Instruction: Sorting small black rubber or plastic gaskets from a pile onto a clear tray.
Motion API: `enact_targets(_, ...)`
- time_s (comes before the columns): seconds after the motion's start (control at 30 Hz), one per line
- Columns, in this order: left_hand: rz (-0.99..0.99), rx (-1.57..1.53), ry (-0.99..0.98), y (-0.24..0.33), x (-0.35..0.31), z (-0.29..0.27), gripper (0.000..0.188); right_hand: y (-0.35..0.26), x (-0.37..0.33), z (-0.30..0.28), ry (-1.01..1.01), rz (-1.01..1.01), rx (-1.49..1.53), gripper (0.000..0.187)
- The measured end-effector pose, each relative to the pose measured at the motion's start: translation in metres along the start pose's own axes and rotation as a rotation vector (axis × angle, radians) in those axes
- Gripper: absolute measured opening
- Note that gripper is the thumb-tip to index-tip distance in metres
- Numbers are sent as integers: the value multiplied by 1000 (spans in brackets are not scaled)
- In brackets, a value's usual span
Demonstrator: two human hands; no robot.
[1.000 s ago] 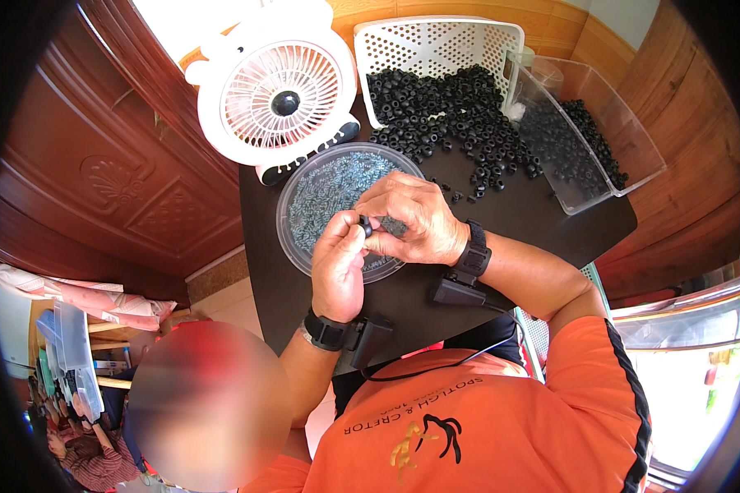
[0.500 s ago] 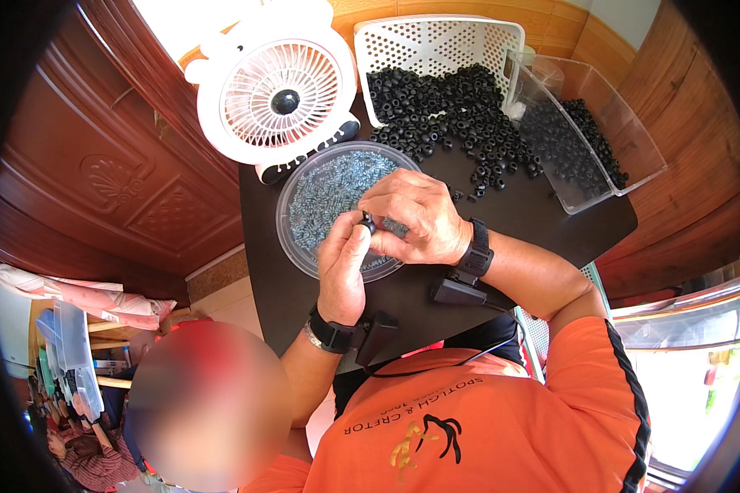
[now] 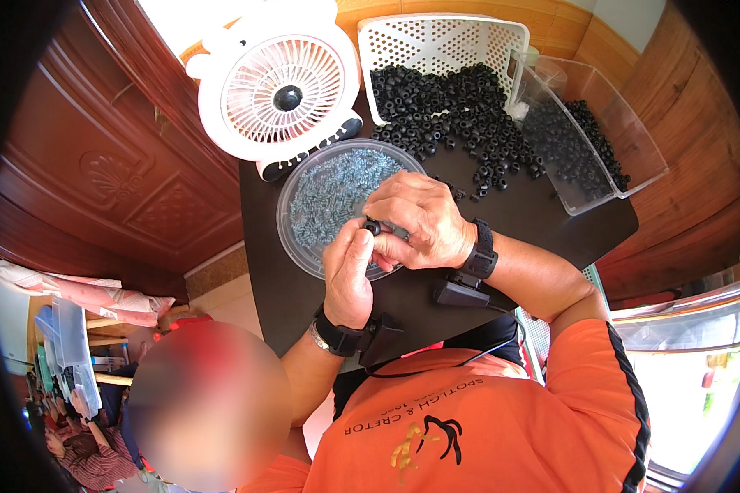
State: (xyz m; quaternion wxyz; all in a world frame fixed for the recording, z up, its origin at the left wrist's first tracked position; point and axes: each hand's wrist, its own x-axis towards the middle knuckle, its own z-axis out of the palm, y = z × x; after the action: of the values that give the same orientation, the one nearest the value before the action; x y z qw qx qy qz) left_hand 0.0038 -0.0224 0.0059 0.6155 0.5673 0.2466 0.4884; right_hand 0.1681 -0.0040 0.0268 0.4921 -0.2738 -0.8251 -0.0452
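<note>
A small black plastic part, rounded with a hole in it [image 3: 372, 228], sits at the meeting fingertips of both hands. My left hand [image 3: 349, 275] pinches it between thumb and fingers from below. The fingers of my right hand [image 3: 423, 218] curl closed around its other side, and whether they also hold a smaller piece is hidden. Beneath the hands stands a round clear tub [image 3: 286, 238], filled with many tiny bluish, shiny pieces. Dark bands with black boxes are strapped to both wrists.
A white perforated basket [image 3: 448, 37] lies tipped at the back, black parts [image 3: 436, 107] spilling from it onto the dark table [image 3: 288, 312]. To its right, a clear bin [image 3: 633, 152] holds more. A white animal-shaped fan [image 3: 284, 90] stands back left. Other people sit at lower left.
The black part has turned in my fingertips, so its hole shows more plainly. Both hands have shifted slightly to the right.
</note>
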Motion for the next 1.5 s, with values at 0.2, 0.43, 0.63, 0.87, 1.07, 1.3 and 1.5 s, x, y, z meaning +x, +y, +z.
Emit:
enact_targets(0.2,-10,-2,16,2,0,2,40,-2,0,3,-10,16,39,29)
enact_targets(0.43,-47,-47,33,2,3,4,41,2,-1,3,-40,-3,4,26)
enact_targets(0.63,-15,-53,93,-2,4,-4,41,17,23,-39,156,78,-281,27)
enact_targets(0.87,-99,-26,104,-1,9,-4,35,64,26,-148,661,287,-1086,34)
enact_targets(1.07,-139,-33,109,-4,12,-7,31,79,8,-102,55,590,-682,12)
enact_targets(1.3,-178,-5,102,-3,13,-8,29,108,-26,-67,-475,837,-649,24)
enact_targets(1.5,-212,-23,105,-2,13,-11,27,113,-31,-51,-407,644,-532,22)
